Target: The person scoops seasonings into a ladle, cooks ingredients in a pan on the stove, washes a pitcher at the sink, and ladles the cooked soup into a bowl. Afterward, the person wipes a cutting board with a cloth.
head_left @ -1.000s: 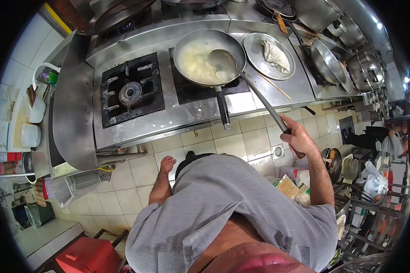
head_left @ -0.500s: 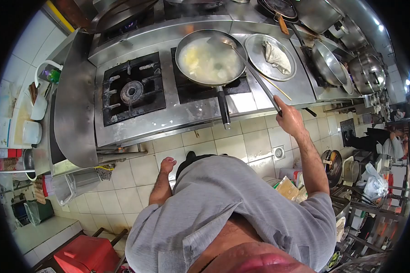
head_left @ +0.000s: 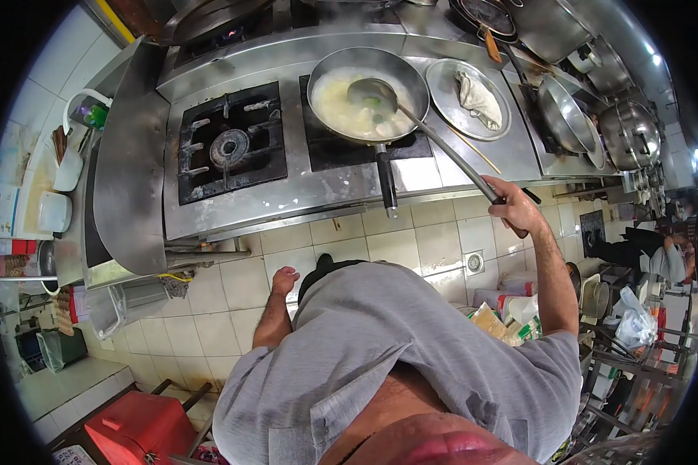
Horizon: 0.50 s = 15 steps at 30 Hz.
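My right hand [head_left: 512, 206] is wrapped round the long handle of a steel ladle [head_left: 373, 93]. The ladle's bowl lies in the frying pan [head_left: 379, 142], among pale, steaming liquid with yellowish and whitish pieces [head_left: 345, 108]. That pan sits on the right burner [head_left: 322, 155], its black handle toward me and untouched. Beside my body, away from the stove, hangs my left hand [head_left: 286, 280] with its fingers curled in; nothing shows in it.
Right of the pan, a round metal tray [head_left: 446, 108] carries a folded cloth [head_left: 479, 101]. A bare burner [head_left: 229, 147] is on the left. Metal bowls [head_left: 558, 112] and a lidded pot [head_left: 630, 136] stand at the right. A red box [head_left: 141, 430] is low on the left.
My right hand has moved right and slightly down, drawing the ladle with it. The ladle's bowl has turned and its round shape now shows. My left hand stays about where it was.
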Each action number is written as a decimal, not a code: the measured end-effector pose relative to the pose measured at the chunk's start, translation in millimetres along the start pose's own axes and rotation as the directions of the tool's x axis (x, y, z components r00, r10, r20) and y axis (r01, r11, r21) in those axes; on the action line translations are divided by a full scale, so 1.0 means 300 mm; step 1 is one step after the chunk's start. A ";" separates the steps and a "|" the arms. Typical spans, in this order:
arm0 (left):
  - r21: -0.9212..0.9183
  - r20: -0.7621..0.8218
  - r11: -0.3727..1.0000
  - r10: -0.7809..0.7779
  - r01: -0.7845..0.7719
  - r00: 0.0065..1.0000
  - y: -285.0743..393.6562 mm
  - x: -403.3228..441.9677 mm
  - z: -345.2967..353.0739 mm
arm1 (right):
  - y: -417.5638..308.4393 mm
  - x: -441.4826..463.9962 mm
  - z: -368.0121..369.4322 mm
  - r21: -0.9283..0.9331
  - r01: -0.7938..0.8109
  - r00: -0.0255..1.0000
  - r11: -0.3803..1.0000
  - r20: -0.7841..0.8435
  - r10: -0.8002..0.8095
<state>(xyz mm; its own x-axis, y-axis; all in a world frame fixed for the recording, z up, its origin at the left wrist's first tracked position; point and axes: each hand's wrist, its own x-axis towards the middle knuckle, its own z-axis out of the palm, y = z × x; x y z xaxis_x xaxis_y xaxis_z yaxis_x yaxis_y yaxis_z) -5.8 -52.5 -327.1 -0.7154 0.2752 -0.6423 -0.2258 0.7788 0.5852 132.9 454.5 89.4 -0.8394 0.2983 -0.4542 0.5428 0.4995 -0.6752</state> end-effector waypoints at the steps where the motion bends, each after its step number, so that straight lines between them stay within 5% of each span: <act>1: 0.001 -0.003 1.000 -0.003 0.003 1.000 0.000 0.003 -0.002 | 0.007 -0.005 -0.005 -0.001 -0.001 1.000 1.000 0.001 0.001; 15: -0.004 0.006 1.000 0.000 0.000 1.000 0.029 0.013 -0.033 | -0.012 -0.107 -0.030 0.106 -0.023 0.995 0.994 0.101 0.012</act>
<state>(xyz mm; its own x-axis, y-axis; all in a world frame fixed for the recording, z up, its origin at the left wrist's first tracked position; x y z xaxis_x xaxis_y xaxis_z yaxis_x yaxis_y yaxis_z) -17.0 -50.2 -319.7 -0.7113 0.2784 -0.6454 -0.2285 0.7767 0.5869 157.7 450.4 111.8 -0.8257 0.2208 -0.5190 0.5618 0.4037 -0.7221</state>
